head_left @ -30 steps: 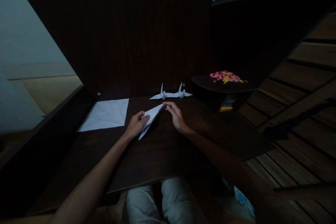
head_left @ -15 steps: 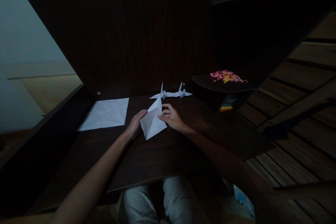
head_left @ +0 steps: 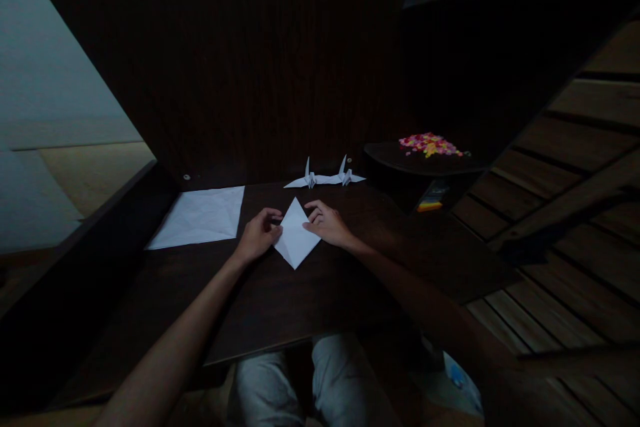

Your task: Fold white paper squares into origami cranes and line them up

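One white sheet (head_left: 197, 217): lay unfolded. Your left hand (head_left: 260, 235): touched one paper diamond (head_left: 299, 245), apparently part-folded, on the table (head_left: 280, 313). Your right hand (head_left: 329, 225): touched its opposite edge. Either grip, pinching or loose: you couldn't tell. Two paper birds (head_left: 327, 180): stood behind, seemingly finished.

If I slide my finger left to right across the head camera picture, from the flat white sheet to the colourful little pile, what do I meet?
Flat white sheet → left hand → folded white paper → right hand → colourful little pile.
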A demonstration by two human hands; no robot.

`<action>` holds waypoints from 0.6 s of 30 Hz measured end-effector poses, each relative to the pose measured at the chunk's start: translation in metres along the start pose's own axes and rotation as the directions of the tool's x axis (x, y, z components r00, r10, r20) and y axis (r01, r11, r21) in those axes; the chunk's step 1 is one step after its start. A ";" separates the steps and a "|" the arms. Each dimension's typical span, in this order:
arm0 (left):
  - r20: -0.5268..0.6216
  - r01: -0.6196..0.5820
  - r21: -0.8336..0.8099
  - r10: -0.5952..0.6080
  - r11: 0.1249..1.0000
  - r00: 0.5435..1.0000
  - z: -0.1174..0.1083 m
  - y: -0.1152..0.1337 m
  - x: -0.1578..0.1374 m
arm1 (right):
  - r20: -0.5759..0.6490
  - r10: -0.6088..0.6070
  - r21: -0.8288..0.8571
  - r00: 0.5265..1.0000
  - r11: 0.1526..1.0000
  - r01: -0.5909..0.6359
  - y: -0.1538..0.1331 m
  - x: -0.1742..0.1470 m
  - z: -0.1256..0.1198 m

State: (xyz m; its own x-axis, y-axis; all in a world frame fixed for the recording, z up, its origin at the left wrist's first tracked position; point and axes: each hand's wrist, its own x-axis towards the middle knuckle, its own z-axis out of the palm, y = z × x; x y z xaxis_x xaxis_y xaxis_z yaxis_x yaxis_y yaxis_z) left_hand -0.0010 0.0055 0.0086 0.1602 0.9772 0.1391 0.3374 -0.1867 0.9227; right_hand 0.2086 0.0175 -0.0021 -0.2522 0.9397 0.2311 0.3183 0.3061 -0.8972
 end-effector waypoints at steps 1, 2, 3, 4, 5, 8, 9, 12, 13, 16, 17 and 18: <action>0.009 -0.074 0.137 0.073 0.988 0.997 -0.002 0.000 -0.001 | 0.008 -0.043 -0.096 0.999 0.994 0.043 -0.001 -0.001 0.000; 0.036 -0.156 0.248 0.151 0.956 0.988 -0.003 0.001 -0.001 | 0.013 -0.096 -0.188 0.995 0.977 0.096 -0.002 -0.002 -0.001; 0.083 -0.227 0.332 0.212 0.915 0.974 -0.004 0.002 -0.002 | 0.018 -0.151 -0.267 0.988 0.952 0.150 -0.003 -0.003 -0.002; 0.136 -0.288 0.389 0.254 0.875 0.957 -0.005 0.003 -0.002 | 0.032 -0.203 -0.329 0.979 0.923 0.202 -0.004 -0.003 -0.002; 0.192 -0.339 0.422 0.282 0.841 0.940 -0.005 0.004 -0.003 | 0.054 -0.247 -0.373 0.968 0.894 0.249 -0.005 -0.004 -0.003; 0.303 -0.424 0.461 0.311 0.779 0.901 -0.006 0.005 -0.005 | 0.168 -0.308 -0.417 0.936 0.838 0.351 -0.005 -0.004 -0.004; 0.320 -0.442 0.469 0.319 0.764 0.892 -0.006 0.006 -0.006 | 0.198 -0.313 -0.416 0.929 0.831 0.369 -0.004 -0.004 -0.004; 0.362 -0.476 0.471 0.329 0.743 0.872 -0.008 0.008 -0.008 | 0.204 -0.326 -0.414 0.923 0.826 0.383 -0.001 -0.003 -0.005; 0.380 -0.483 0.457 0.327 0.747 0.865 -0.009 0.008 -0.009 | 0.195 -0.330 -0.413 0.923 0.826 0.383 -0.001 -0.003 -0.005; 0.433 -0.493 0.407 0.313 0.769 0.846 -0.014 0.010 -0.011 | 0.202 -0.329 -0.397 0.922 0.834 0.384 -0.001 -0.004 -0.005; 0.447 -0.493 0.401 0.304 0.772 0.841 -0.015 0.010 -0.011 | 0.209 -0.324 -0.392 0.923 0.837 0.383 -0.001 -0.004 -0.005; 0.457 -0.491 0.402 0.295 0.773 0.839 -0.016 0.011 -0.011 | 0.215 -0.319 -0.388 0.923 0.839 0.380 -0.001 -0.004 -0.005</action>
State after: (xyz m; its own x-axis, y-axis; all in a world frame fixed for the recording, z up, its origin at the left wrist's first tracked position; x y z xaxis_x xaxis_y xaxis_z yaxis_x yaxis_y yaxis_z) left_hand -0.0141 -0.0051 0.0228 0.6584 0.7183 0.2247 0.5548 -0.6650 0.5001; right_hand 0.2139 0.0140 -0.0001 -0.5304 0.7371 0.4187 0.5261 0.6735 -0.5192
